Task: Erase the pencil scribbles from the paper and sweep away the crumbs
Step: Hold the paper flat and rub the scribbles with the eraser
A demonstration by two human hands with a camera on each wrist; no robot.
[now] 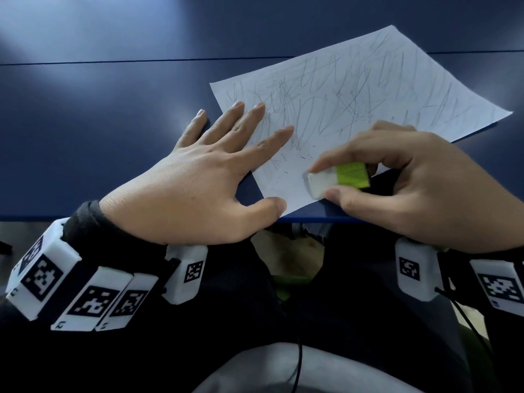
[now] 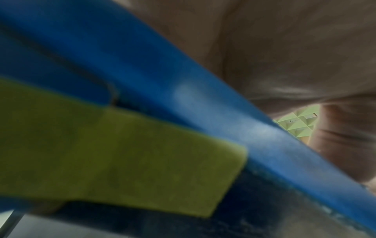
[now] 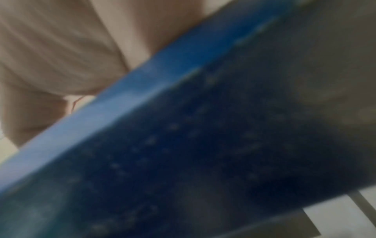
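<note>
A: Head view shows the job barely begun: only the near corner of the paper (image 1: 360, 89) looks rubbed pale, with dark crumbs (image 1: 304, 157) scattered there; scribbles (image 1: 354, 80) cover the rest

B: So most erasing and all the sweeping remain, it seems. And the hands?

A: The left hand (image 1: 204, 177) lies flat, fingers spread, pinning the sheet's left edge on the blue table (image 1: 113, 109). The right hand (image 1: 411, 180) pinches the eraser (image 1: 337, 178), white with a green sleeve, its tip on the near corner
</note>
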